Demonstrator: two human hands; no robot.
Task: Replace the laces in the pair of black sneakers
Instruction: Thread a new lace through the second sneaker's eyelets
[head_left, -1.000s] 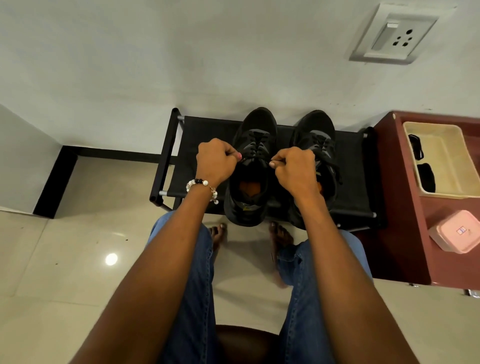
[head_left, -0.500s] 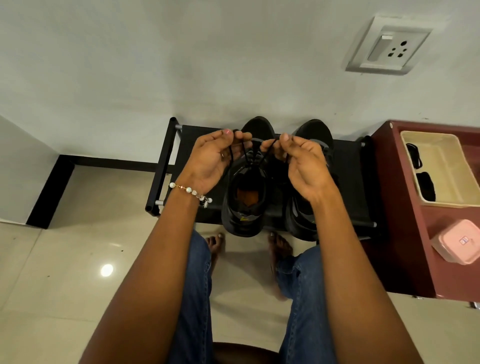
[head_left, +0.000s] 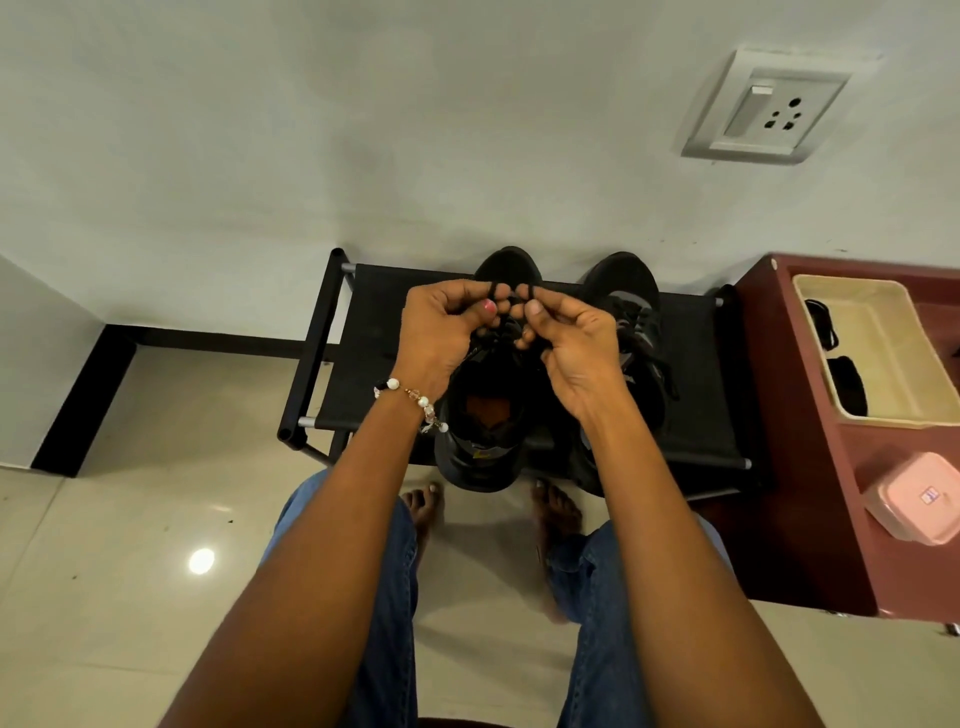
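Both hands' grip, left hand (head_left: 441, 332) and right hand (head_left: 576, 353), pinches the lace (head_left: 511, 291) above the left sneaker (head_left: 488, 415), toe toward the wall.

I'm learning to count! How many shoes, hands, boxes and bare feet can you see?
Shoes: 2, left shoe and right shoe
Hands: 2, left hand and right hand, both pinching the black lace
Boxes: 2, beige tray and pink box
Bare feet: 2
Total: 8

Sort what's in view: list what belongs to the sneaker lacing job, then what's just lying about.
Job: left sneaker; right sneaker; black lace, pinched by left hand and right hand.

Lying about: shoe rack; beige tray; pink box; wall socket.
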